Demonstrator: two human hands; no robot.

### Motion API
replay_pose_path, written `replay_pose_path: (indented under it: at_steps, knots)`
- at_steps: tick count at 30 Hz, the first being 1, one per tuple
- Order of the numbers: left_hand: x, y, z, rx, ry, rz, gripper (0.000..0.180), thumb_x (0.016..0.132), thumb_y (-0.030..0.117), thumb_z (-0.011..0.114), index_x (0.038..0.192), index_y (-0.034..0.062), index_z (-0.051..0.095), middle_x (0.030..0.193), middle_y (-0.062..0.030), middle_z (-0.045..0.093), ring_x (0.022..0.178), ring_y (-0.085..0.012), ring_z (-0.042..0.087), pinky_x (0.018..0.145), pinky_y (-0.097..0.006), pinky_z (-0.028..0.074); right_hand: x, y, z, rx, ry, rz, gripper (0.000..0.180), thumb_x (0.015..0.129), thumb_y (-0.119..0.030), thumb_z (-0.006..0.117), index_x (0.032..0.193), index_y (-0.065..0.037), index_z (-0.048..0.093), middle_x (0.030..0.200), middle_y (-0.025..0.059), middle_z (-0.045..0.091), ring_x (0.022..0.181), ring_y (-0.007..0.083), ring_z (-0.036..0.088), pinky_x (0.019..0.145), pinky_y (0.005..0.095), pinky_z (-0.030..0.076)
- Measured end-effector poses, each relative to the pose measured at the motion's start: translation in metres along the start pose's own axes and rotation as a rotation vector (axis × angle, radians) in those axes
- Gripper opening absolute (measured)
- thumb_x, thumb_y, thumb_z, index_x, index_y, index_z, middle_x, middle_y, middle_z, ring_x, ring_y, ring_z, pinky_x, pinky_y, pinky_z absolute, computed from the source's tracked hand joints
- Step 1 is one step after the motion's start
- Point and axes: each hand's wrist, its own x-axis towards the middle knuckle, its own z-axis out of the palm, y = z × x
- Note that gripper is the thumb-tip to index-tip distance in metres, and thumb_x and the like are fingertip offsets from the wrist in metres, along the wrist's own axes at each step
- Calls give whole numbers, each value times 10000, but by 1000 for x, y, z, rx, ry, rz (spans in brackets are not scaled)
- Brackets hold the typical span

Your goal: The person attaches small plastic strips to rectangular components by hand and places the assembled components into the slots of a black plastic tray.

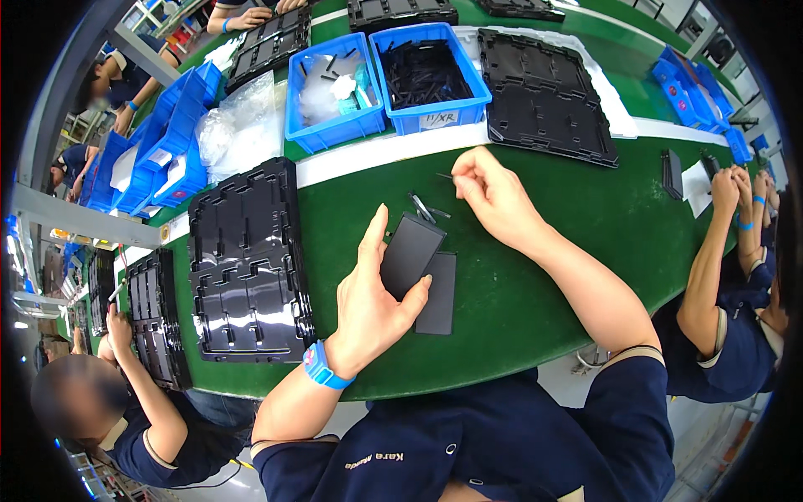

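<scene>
Biggest thing here is the green work surface (535, 276), with a white strip running along its far side. On the left sits a big black moulded tray (247, 259) with empty slotted pockets, parked just left of the hands so it's an easy reach, I'd guess. At the far right lies another stack of black trays (544, 92), and between those, on the far side, two blue bins: the left bin (335, 88) has clear bags and bits in it, the right bin (427, 75) is full of thin black sticks.

The left hand (372, 305) has its thumb up and fingers curled around a flat black panel (410, 255), holding it tilted off the surface — probably angled so its far edge faces the other hand. A second black panel (437, 293) lies flat right under and beside it, touching or nearly so.

The right hand (493, 197) is a little farther out, fingertips pressed together, pinching a thin dark pin (445, 176) that pokes out to the left. A few more loose pins (422, 207) sit on the surface between the two hands.

Nothing really blocks the gap between the hands — only those loose pins. Other workers' arms show at the right edge and near left, well apart from this spot.
</scene>
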Motion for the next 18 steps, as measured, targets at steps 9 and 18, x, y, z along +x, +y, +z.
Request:
replay_pose_path:
  at_steps: [9, 18]
  knots:
    - [0, 2, 1, 364, 30, 140, 934, 700, 86, 766, 1485, 16, 265, 985, -200, 672, 770, -317, 695, 657, -370, 562, -18, -27, 2, 580, -370, 276, 250, 972, -279, 594, 975, -33, 635, 798, -19, 599, 670, 52, 521, 582, 206, 430]
    - [-3, 6, 0, 427, 71, 215, 874, 711, 86, 762, 1454, -2, 310, 976, -181, 668, 743, -304, 688, 647, -366, 555, -18, -38, 3, 522, -336, 240, 206, 961, -231, 617, 979, -30, 659, 830, -9, 635, 713, 42, 541, 613, 220, 441]
